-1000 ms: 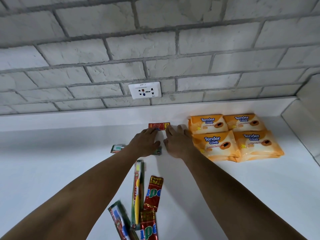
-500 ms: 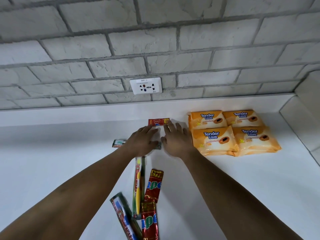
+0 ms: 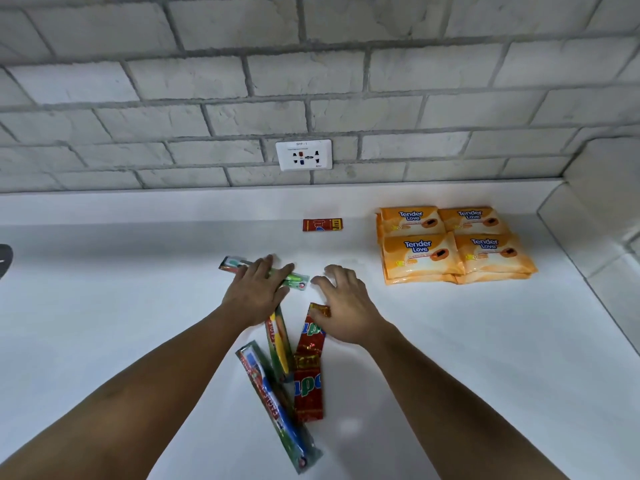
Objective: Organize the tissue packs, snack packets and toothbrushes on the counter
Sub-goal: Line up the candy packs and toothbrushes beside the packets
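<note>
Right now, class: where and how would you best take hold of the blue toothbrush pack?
Probably pinch the blue toothbrush pack across its narrow width at mid-length, coming from above. It lies flat on the counter, long and slim, one edge beside a red snack packet, so its far end is crowded and the near end is freer.

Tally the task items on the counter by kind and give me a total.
Tissue packs, orange: 4
Toothbrushes in packaging: 3, a green one under the left hand, a yellow one, a blue one
Snack packets, red: 3, one by the wall, two near the right hand at and
Total: 10
</note>
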Demonstrator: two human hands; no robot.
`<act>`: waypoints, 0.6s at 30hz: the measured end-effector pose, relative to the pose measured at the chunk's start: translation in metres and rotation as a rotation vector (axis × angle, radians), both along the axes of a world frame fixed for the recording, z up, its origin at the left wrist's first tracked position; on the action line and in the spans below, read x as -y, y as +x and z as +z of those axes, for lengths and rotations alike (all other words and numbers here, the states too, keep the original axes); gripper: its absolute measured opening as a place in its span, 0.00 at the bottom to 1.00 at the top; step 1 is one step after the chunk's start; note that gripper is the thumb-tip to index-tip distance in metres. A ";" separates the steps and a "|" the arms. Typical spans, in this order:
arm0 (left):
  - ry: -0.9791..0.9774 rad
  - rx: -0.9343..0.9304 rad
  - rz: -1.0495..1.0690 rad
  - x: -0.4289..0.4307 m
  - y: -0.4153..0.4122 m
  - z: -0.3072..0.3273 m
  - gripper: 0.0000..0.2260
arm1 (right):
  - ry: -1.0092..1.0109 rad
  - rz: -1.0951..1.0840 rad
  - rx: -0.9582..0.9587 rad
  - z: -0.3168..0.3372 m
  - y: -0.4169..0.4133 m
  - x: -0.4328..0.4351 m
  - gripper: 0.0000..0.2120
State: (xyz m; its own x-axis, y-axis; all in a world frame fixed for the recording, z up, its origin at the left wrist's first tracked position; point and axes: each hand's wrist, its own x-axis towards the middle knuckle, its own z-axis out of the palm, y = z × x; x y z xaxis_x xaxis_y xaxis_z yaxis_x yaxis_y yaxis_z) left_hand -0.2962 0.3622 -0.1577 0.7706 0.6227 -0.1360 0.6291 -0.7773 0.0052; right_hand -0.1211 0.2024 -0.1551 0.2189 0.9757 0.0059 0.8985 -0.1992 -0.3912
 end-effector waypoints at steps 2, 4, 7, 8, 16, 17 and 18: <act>0.008 -0.001 0.039 0.003 -0.006 0.002 0.26 | 0.010 0.028 -0.010 -0.002 -0.002 0.009 0.26; 0.009 0.022 0.049 0.011 -0.010 0.006 0.26 | 0.015 0.069 -0.011 -0.001 -0.005 0.016 0.23; -0.014 0.092 0.017 0.027 -0.009 0.012 0.26 | -0.019 0.127 0.026 -0.002 -0.009 0.021 0.20; -0.019 0.122 0.007 0.032 -0.008 0.014 0.25 | -0.023 0.141 0.045 -0.002 -0.009 0.022 0.20; -0.046 0.308 -0.034 0.062 -0.010 0.011 0.21 | -0.040 0.025 0.204 -0.004 0.000 0.034 0.22; -0.037 0.330 -0.067 0.065 -0.010 0.010 0.20 | -0.040 -0.004 0.245 -0.005 0.002 0.036 0.22; -0.032 0.347 -0.104 0.067 -0.010 0.009 0.20 | -0.043 -0.031 0.277 -0.006 0.004 0.036 0.22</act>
State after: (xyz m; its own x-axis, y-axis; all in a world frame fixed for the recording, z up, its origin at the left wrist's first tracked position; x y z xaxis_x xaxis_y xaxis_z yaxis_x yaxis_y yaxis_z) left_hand -0.3058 0.2952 -0.1484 0.8332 0.5383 0.1261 0.5034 -0.8329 0.2299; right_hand -0.1170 0.1662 -0.1613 0.2442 0.9693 0.0284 0.9633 -0.2392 -0.1221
